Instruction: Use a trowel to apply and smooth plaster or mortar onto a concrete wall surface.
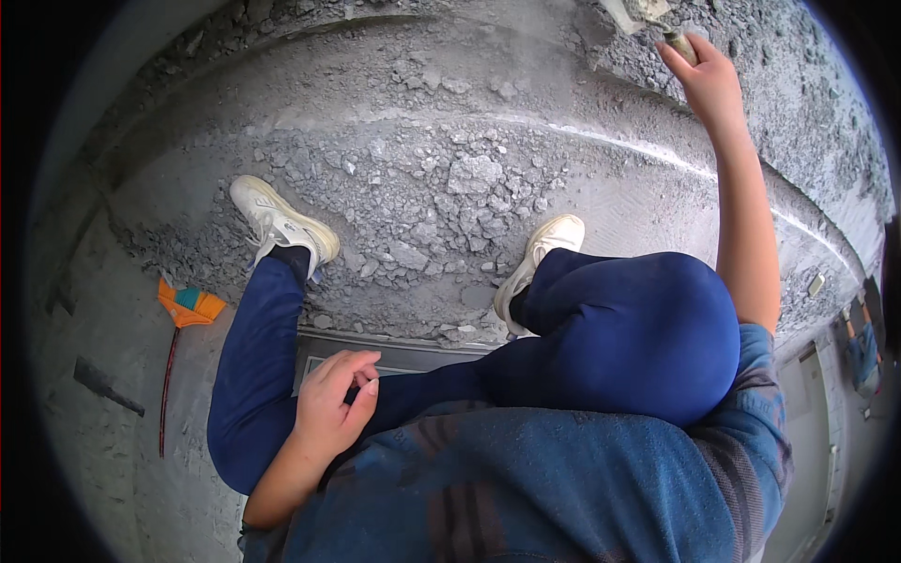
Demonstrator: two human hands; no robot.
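Working stage: partway along, by the look of it; plenty of loose rubble (413,192) is left between your two hands, while a barer, finely streaked floor patch (619,211) lies beside your right forearm (737,188).
Broom-like tool (176,302): orange and teal head, thin reddish pole, lying outward of your left hand (340,399), untouched.
Left hand: loosely curled, nothing visible in it, over your smooth dark blue trousers (249,375).
Rubble: jagged grey lumps in powdery grit, ahead of your left hand; one broad, rough chunk (474,174) stands out.
Chalky line (648,148): pale, curving, nearer you than your right hand (704,75).
Right hand: fingers wrapped around the rounded handle of a hand tool (682,47); its pale, flattish blade (624,14) sits just left of them, contact with the debris unclear.
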